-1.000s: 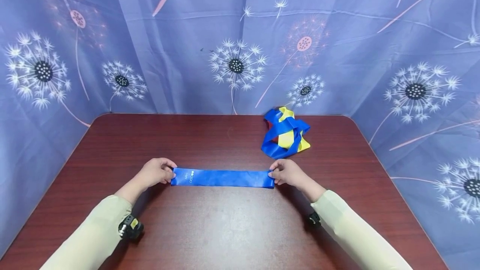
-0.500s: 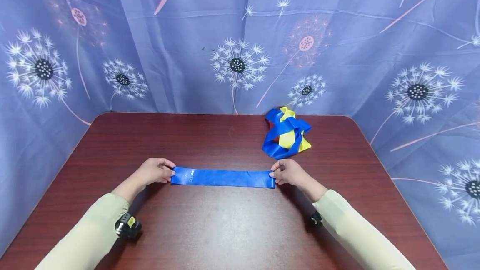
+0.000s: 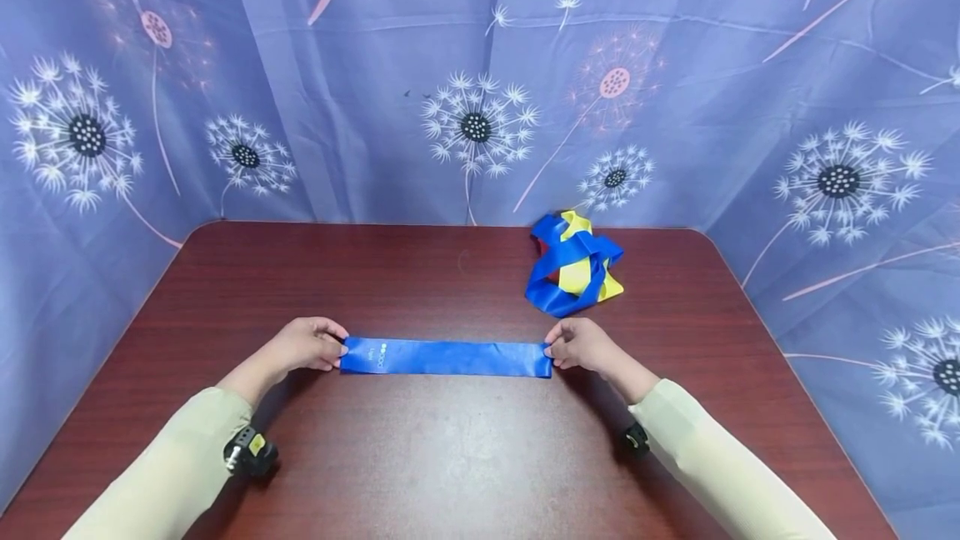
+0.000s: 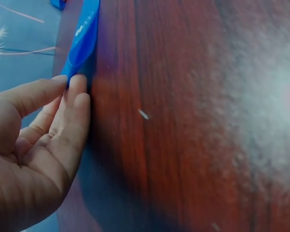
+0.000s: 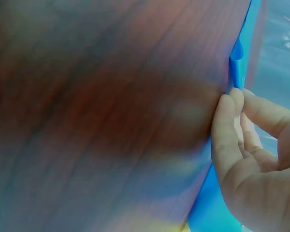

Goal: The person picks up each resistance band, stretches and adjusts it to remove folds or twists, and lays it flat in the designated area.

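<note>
A flat blue resistance band (image 3: 450, 357) with white print near its left end stretches straight from side to side over the table. My left hand (image 3: 306, 346) pinches its left end between thumb and fingertips; in the left wrist view the looped end of the band (image 4: 82, 50) shows just past the fingertips (image 4: 77, 83). At the other end, my right hand (image 3: 588, 348) pinches the band, and the right wrist view shows the fold (image 5: 237, 67) above the thumb and finger. Both hands stay low over the wood.
A tangled pile of blue, yellow and red bands (image 3: 573, 269) lies near the table's back edge, right of centre. The brown wooden table (image 3: 450, 465) meets a blue dandelion-print curtain (image 3: 360, 107) at the back and sides. A black wrist camera (image 3: 252, 452) sits at the left cuff.
Both hands keep their pinch on the resistance band. They have drifted slightly apart, so the band spans a little wider. The pile of bands is unmoved.
</note>
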Tool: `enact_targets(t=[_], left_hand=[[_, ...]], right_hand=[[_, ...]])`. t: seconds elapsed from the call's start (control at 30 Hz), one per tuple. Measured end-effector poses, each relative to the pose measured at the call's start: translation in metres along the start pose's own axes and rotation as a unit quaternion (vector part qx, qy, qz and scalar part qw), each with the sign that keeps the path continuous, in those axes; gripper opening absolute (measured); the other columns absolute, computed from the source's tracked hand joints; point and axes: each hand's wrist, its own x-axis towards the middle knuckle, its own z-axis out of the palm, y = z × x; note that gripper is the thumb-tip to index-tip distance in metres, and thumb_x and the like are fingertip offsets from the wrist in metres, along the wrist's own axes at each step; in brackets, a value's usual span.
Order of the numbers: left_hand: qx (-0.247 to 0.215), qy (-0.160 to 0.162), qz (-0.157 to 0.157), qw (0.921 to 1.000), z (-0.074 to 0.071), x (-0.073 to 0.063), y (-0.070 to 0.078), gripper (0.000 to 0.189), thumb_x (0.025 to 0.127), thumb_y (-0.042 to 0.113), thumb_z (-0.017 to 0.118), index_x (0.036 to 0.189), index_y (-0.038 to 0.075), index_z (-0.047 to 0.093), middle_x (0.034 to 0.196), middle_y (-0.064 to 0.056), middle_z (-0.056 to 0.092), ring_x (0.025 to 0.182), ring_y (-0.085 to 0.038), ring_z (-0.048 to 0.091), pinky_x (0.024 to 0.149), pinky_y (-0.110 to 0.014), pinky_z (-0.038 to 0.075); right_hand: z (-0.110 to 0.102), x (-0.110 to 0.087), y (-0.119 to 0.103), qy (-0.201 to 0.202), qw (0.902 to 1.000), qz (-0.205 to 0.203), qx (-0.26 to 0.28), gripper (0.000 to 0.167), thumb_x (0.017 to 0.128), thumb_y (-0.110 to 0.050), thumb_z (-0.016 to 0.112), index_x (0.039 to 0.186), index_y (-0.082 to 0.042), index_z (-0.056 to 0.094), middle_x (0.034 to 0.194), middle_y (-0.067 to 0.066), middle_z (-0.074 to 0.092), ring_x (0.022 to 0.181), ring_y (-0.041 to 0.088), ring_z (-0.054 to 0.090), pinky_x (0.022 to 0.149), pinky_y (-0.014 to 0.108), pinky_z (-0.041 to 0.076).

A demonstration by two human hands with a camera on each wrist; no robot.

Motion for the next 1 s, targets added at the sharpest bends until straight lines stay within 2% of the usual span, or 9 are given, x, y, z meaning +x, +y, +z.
enact_targets(t=[0.23, 0.37, 0.63, 0.9, 1.0], left_hand=[[-0.010, -0.025, 0.027, 0.9993, 0.001, -0.005, -0.007, 0.035, 0.090, 0.002, 0.066, 0.118, -0.016, 0.055, 0.083, 0.000, 0.069, 0.074, -0.008, 0.066, 0.069, -0.025, 0.059], [-0.008, -0.020, 0.035, 0.9992, 0.001, -0.007, -0.009, 0.034, 0.089, 0.002, 0.066, 0.117, -0.016, 0.055, 0.081, 0.001, 0.068, 0.074, -0.009, 0.065, 0.070, -0.025, 0.059], [-0.003, -0.014, 0.034, 0.9993, 0.003, -0.012, -0.011, 0.037, 0.088, 0.002, 0.066, 0.119, -0.015, 0.056, 0.082, 0.000, 0.069, 0.073, -0.011, 0.066, 0.069, -0.026, 0.060], [0.006, -0.022, 0.023, 0.9995, 0.006, -0.017, -0.008, 0.032, 0.087, 0.002, 0.065, 0.114, -0.012, 0.058, 0.081, 0.000, 0.069, 0.073, -0.012, 0.065, 0.068, -0.027, 0.059], [0.008, -0.034, 0.018, 0.9992, 0.007, -0.019, -0.008, 0.029, 0.086, 0.002, 0.065, 0.110, -0.011, 0.057, 0.080, -0.001, 0.067, 0.072, -0.012, 0.065, 0.067, -0.027, 0.059]], right_hand=[[0.002, -0.008, 0.001, 0.004, 0.9996, -0.003, -0.027, 0.008, 0.093, -0.001, 0.068, 0.097, 0.005, 0.064, 0.081, 0.009, 0.067, 0.069, 0.015, 0.062, 0.068, 0.030, 0.061], [0.005, -0.011, 0.003, 0.009, 0.9995, -0.009, -0.028, 0.007, 0.093, -0.002, 0.069, 0.096, 0.004, 0.065, 0.078, 0.006, 0.065, 0.068, 0.014, 0.061, 0.066, 0.029, 0.059], [0.006, -0.017, 0.004, -0.005, 0.9991, -0.039, -0.016, 0.010, 0.092, 0.000, 0.069, 0.096, 0.007, 0.063, 0.077, 0.007, 0.066, 0.066, 0.013, 0.059, 0.064, 0.029, 0.058], [0.004, -0.023, 0.006, -0.024, 0.9989, -0.034, -0.023, 0.011, 0.091, 0.000, 0.071, 0.096, 0.006, 0.064, 0.076, 0.004, 0.065, 0.066, 0.013, 0.059, 0.064, 0.028, 0.058], [0.003, -0.026, 0.007, -0.036, 0.9985, -0.035, -0.023, 0.012, 0.090, -0.001, 0.071, 0.096, 0.006, 0.064, 0.076, 0.003, 0.064, 0.066, 0.013, 0.059, 0.064, 0.030, 0.059]])
